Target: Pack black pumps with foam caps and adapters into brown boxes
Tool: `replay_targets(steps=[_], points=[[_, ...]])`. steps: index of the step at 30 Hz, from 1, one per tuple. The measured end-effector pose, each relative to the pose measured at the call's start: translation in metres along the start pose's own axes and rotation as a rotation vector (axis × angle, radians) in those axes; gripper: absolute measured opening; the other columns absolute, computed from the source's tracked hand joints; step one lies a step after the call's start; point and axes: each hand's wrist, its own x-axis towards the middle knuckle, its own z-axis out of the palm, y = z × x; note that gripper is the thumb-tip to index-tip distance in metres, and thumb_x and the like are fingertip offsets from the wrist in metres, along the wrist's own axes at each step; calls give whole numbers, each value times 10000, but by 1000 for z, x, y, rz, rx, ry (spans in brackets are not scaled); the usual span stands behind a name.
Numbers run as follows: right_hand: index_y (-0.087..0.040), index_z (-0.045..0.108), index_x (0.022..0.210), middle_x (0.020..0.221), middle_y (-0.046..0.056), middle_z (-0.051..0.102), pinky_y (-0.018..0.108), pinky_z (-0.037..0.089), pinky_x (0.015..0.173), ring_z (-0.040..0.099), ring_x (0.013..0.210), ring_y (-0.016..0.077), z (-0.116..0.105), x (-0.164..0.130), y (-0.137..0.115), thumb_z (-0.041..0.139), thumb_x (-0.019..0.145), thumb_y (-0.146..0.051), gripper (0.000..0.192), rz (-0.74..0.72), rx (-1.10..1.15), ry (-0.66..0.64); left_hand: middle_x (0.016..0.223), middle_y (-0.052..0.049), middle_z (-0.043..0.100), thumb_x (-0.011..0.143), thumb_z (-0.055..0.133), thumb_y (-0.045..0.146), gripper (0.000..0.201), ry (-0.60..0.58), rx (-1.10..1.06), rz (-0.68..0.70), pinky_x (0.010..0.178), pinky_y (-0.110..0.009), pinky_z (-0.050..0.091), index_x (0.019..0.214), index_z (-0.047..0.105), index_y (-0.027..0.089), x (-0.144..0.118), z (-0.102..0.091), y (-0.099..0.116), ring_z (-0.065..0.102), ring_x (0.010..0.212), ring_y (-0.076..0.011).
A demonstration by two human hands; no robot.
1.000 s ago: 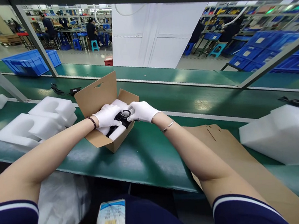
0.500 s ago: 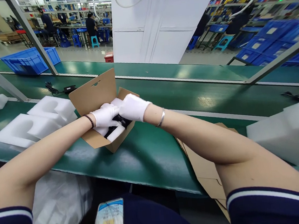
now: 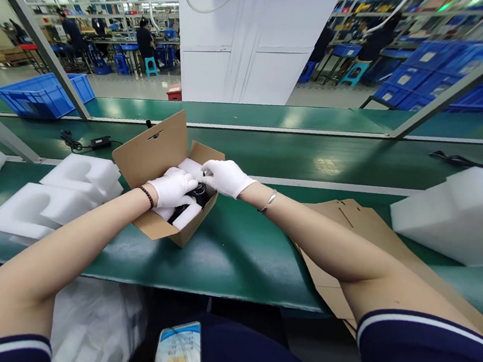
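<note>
An open cardboard box (image 3: 199,225) stands on the green bench, its lid raised at the back left. White foam (image 3: 187,214) lines it, and a black item (image 3: 200,193) with curved, cable-like loops lies between the foam pieces. My left hand (image 3: 174,187), in a white glove, reaches into the box with its fingers bent over the black item and the foam. At the box's right rim is my right hand (image 3: 227,178), also gloved. Its thumb and fingertips are pinched together above the black item, around a small dark bit that I cannot make out.
White foam blocks (image 3: 71,189) lie left of the box; another large foam piece (image 3: 458,217) is at right. Flat cardboard sheets (image 3: 333,291) rest under my right forearm. Behind are a black power adapter (image 3: 100,142), a blue crate (image 3: 41,98) and metal frame posts (image 3: 48,57).
My right hand has moved slightly right, away from my left hand, and its fingertips now show pinched. More of the black item is visible. My left hand stays in the box.
</note>
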Motion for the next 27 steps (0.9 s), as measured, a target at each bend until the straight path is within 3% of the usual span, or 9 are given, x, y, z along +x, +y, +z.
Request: replay_targets(steps=[3,5,7,10,14,16,18,23,27], points=[[-170,696,1286,1275,86,759,298,519,1012,719,1172,234,5,-2,-2,647,978,-334,353,-62,164,8,1176,-165,691,955,637,436,399,32,-53,2,894,-445,478,1233,663,151,2,3,1,645,1084,-358],[-194,699,1283,1291,61,755,294,516,1021,714,1183,224,6,-2,0,685,938,-280,355,-125,202,-16,1143,-159,692,913,687,438,376,47,-134,-53,904,-429,494,1154,678,149,2,5,1,655,1063,-342],[-213,695,1291,1268,41,763,290,517,1002,715,1170,223,6,-1,3,714,904,-243,389,-174,193,-49,1132,-149,685,863,742,450,396,87,-250,-133,913,-407,513,1109,672,147,0,8,-2,656,1067,-323],[-217,682,1323,1197,61,777,301,516,922,729,1096,249,4,3,7,730,905,-300,429,-237,67,-103,1265,-142,632,857,751,433,472,191,-386,-177,952,-386,527,1216,628,153,-8,10,-9,634,1137,-287],[-202,689,1303,1173,124,750,314,478,843,692,1092,294,2,12,4,727,911,-313,409,-389,-171,-194,1369,-137,581,1022,519,345,302,233,-137,-24,1030,-444,480,1259,650,211,-27,-2,-13,563,1245,-293],[-172,710,1240,1185,157,726,316,458,803,664,1120,315,2,17,1,728,901,-290,359,-455,-267,-249,1258,-150,629,1027,523,384,315,154,68,-35,959,-463,486,1241,675,211,-36,-13,-11,592,1153,-318],[-145,715,1202,1183,179,710,320,443,781,652,1117,321,1,19,-2,702,920,-290,317,-481,-322,-286,1131,-153,663,995,588,444,359,11,180,-139,831,-425,494,1228,690,189,-40,-24,-7,637,975,-303],[-156,717,1135,1118,146,718,318,423,814,643,1044,270,-9,12,0,439,1074,-310,323,-539,-241,-299,1057,-119,721,979,581,361,286,-293,165,-262,703,-354,463,1147,749,200,-27,-45,-6,679,833,-268],[-188,723,1127,1046,128,728,306,424,781,643,1062,292,-11,17,1,589,1005,-498,360,-473,-224,-332,988,-150,759,898,610,247,220,-321,112,-295,765,-367,498,939,808,160,-3,-52,-10,714,830,-289]])
